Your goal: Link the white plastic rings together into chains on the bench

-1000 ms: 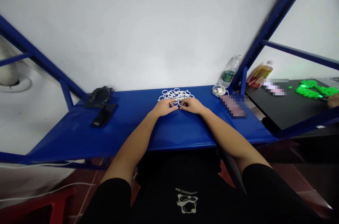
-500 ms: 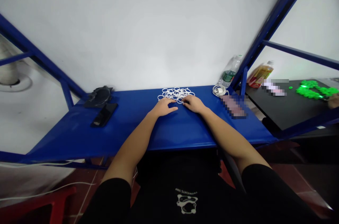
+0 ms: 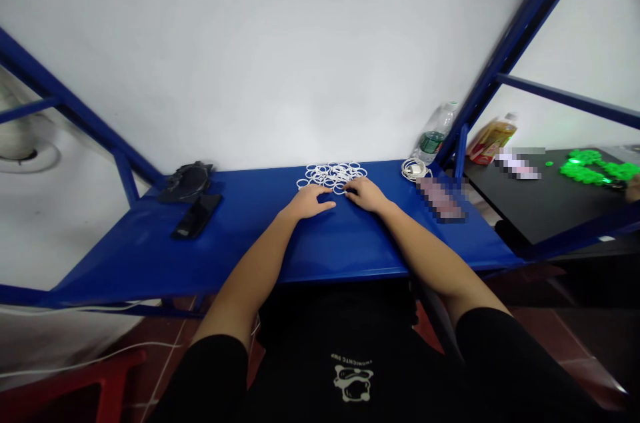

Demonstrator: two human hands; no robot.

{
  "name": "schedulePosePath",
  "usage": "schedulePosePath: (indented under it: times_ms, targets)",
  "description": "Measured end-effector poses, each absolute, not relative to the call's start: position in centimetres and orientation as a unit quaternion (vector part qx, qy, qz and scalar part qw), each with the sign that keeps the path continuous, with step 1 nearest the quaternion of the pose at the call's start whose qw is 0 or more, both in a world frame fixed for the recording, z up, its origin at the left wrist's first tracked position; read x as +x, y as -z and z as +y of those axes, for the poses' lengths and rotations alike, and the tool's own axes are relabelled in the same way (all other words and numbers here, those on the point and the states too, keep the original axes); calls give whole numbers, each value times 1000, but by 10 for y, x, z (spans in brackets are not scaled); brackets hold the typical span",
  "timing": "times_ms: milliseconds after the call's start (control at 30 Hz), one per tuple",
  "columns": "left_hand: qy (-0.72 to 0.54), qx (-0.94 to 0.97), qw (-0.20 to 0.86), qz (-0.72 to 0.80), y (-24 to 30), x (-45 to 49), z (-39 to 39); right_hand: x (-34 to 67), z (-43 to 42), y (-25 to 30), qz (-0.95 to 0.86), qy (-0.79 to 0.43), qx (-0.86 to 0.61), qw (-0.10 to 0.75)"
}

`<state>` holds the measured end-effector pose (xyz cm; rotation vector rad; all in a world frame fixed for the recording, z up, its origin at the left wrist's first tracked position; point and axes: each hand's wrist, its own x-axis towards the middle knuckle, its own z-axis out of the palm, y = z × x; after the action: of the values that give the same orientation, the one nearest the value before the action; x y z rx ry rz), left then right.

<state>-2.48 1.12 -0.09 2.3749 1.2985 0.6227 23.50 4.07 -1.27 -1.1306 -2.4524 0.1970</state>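
Note:
A pile of several thin white rings (image 3: 331, 175) lies on the blue metal table (image 3: 250, 243) near the wall. My left hand (image 3: 310, 201) rests palm down on the table just in front of the pile, fingers stretched toward the right. My right hand (image 3: 367, 193) sits at the pile's near right edge with its fingertips curled onto a ring; what it grips is too small to make out.
A black phone (image 3: 197, 216) and a dark object (image 3: 186, 181) lie at the left back. A coiled white cable (image 3: 414, 171), a water bottle (image 3: 434, 132) and a blue frame post stand at the right. Beyond are a black table with green parts (image 3: 595, 168).
The hands were touching in front of the pile; they have drawn slightly apart, the right hand shifting up to the pile's edge. The pile looks slightly more spread.

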Motion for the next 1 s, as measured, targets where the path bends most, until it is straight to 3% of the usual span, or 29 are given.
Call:
schedulePosePath:
  times_ms: [667,1000]
  targets:
    - [-228,851,142,452,12,-27,20,233,38,8,-878,-77,-421,213]
    - [-266,839,139,453,9,-26,17,231,40,12,-919,-101,-281,259]
